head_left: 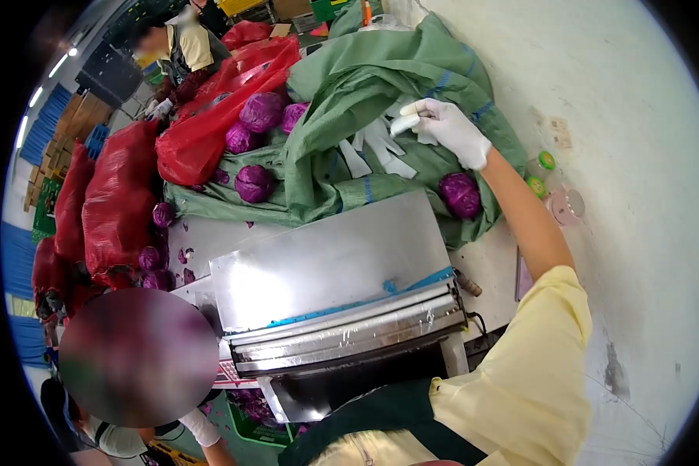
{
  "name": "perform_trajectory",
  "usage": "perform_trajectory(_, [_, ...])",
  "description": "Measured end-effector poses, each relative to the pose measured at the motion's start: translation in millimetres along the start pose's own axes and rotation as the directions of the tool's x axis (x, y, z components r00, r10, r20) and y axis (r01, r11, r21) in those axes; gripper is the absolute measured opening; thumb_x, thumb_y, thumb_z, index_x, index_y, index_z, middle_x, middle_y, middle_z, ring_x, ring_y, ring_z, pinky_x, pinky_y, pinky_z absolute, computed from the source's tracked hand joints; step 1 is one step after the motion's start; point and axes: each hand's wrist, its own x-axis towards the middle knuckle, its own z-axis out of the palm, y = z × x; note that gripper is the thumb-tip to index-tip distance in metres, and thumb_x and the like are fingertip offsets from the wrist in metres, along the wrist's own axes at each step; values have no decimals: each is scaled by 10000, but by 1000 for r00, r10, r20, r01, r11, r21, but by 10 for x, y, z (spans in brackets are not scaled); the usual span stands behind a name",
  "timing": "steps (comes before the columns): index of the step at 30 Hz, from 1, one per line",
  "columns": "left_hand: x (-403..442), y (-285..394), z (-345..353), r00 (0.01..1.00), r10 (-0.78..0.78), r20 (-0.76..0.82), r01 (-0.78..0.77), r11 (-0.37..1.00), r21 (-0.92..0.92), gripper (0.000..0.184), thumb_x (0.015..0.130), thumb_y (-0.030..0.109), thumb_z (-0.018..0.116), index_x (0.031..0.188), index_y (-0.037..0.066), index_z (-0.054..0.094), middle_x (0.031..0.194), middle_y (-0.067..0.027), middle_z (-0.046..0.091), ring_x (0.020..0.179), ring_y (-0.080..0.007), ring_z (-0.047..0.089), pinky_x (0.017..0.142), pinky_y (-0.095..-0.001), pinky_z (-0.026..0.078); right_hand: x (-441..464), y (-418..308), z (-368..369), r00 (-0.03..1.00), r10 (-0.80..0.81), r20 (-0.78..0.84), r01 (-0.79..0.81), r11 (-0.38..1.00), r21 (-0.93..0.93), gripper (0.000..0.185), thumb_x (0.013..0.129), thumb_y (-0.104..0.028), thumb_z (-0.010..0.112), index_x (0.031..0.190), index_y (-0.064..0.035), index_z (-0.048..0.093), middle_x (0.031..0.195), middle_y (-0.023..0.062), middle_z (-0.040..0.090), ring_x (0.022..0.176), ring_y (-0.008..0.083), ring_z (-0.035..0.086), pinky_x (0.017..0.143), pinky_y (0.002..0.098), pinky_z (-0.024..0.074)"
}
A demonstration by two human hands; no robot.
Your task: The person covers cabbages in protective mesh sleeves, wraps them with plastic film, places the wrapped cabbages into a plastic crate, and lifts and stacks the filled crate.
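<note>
My right hand, in a white glove, reaches over the green woven sack. Its fingers pinch a white strip. Several more white strips lie on the sack just below that hand. A red cabbage sits under my right wrist. At the lower left, a white-gloved hand that appears to be my left is low beside the metal wrapping machine; its fingers are partly hidden, so I cannot see whether it holds anything.
Red mesh sacks stand at the left, near loose red cabbages. A green crate with purple leaves is below the machine. One person is close at lower left, another farther back. A white wall borders the right.
</note>
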Motion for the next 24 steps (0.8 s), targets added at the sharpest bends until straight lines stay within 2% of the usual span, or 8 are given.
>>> perform_trajectory(4, [-504, 1305, 667, 983, 162, 92, -154, 984, -88, 268, 953, 72, 465, 1169, -31, 586, 1105, -133, 639, 1098, -215, 564, 1013, -339, 403, -1092, -840, 425, 692, -718, 75, 564, 473, -677, 195, 849, -295, 660, 898, -106, 657, 864, 98, 602, 798, 209, 591, 670, 313, 469])
perform_trajectory(8, [-1165, 1913, 1147, 766, 381, 518, -93, 863, -497, 593, 812, -20, 568, 1377, 2, 388, 1359, -125, 471, 1272, -237, 444, 1049, -372, 376, -2263, -1246, 1300, 779, -495, 386, 617, 713, -332, 159, 834, -248, 685, 846, -107, 612, 694, 94, 592, 589, 290, 595, 543, 335, 472])
perform_trajectory(10, [-1500, 1729, 1335, 715, 199, 670, 183, 872, -454, 331, 828, -34, 632, 1155, -5, 584, 1225, -118, 580, 1104, -177, 568, 957, -308, 445, -2636, -1206, 1652, 788, -521, 328, 615, 684, -391, 175, 833, -246, 684, 847, -101, 589, 659, 104, 583, 546, 308, 588, 510, 344, 460])
perform_trajectory(15, [-1868, 1545, 1218, 822, 66, 566, 267, 833, -484, 118, 877, 36, 617, 963, -24, 671, 978, -68, 663, 878, -104, 600, 798, -232, 473, -3052, -928, 2150, 959, -229, 167, 270, 918, -290, 198, 874, -247, 583, 911, -53, 593, 693, 187, 602, 650, 345, 616, 606, 415, 483])
perform_trajectory(18, [-1917, 1526, 947, 839, -110, 533, 464, 655, -596, 133, 897, 62, 586, 969, 2, 682, 970, -29, 640, 853, -83, 574, 768, -221, 462, -3240, -909, 2247, 932, -6, 363, -92, 963, 253, 277, 933, -240, 570, 1030, 17, 603, 883, 82, 659, 821, 155, 608, 764, 290, 472])
perform_trajectory(20, [-1934, 1350, 820, 819, -83, 568, 511, 558, -654, 130, 903, 70, 589, 970, 6, 681, 970, -16, 629, 840, -74, 562, 762, -219, 459, -3353, -895, 2390, 956, 21, 294, -127, 929, 347, 302, 963, -232, 541, 1139, 6, 602, 1029, 29, 643, 954, 115, 573, 863, 267, 449])
perform_trajectory(22, [-2003, 1118, 735, 768, -55, 638, 528, 618, -583, 102, 892, 67, 614, 944, 19, 688, 1002, -31, 616, 865, -76, 559, 766, -217, 460, -3396, -796, 2749, 927, -316, 201, 293, 947, 134, 408, 949, -201, 568, 1300, 4, 524, 1250, 64, 563, 1137, 143, 514, 1019, 274, 373])
perform_trajectory(24, [-2052, 1071, 672, 935, 72, 348, 204, 691, -693, 69, 834, 59, 688, 897, 37, 702, 993, -42, 601, 936, -118, 561, 758, -233, 468, -3551, -911, 3101, 978, -133, 160, 42, 881, 472, 420, 935, -180, 590, 1306, 3, 517, 1272, 64, 558, 1114, 153, 534, 998, 273, 399])
